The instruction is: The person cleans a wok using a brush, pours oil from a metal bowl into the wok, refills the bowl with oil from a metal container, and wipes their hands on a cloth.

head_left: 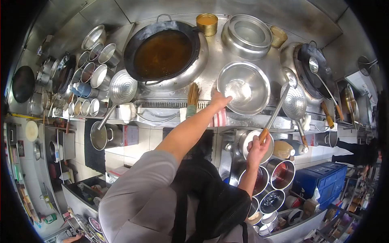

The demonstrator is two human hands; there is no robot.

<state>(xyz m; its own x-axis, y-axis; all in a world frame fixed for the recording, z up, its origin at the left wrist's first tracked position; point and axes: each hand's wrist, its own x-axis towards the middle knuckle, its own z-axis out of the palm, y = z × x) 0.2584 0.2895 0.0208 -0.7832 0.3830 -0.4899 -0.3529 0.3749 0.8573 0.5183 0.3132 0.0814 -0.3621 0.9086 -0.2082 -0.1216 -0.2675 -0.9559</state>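
Observation:
My left hand (221, 100) grips the near left rim of a wide steel bowl (259, 87), thumb inside the edge and the other fingers mostly hidden. The bowl stands on the steel stove top and looks empty apart from a bright sheen at its bottom. In my right hand (257, 149) is a ladle (276, 112), held by its wooden handle. Its cup points away from me, beside a perforated skimmer (294, 103). A bamboo brush (193, 95) and a striped cloth (220, 118) lie near my left forearm.
A wok (162, 50) of brown liquid sits at the back left, with another skimmer (123, 87) before it. Behind the bowl are a lidless steel pot (248, 36) and an open tin (207, 25). Several pots of sauce (282, 174) stand at my right.

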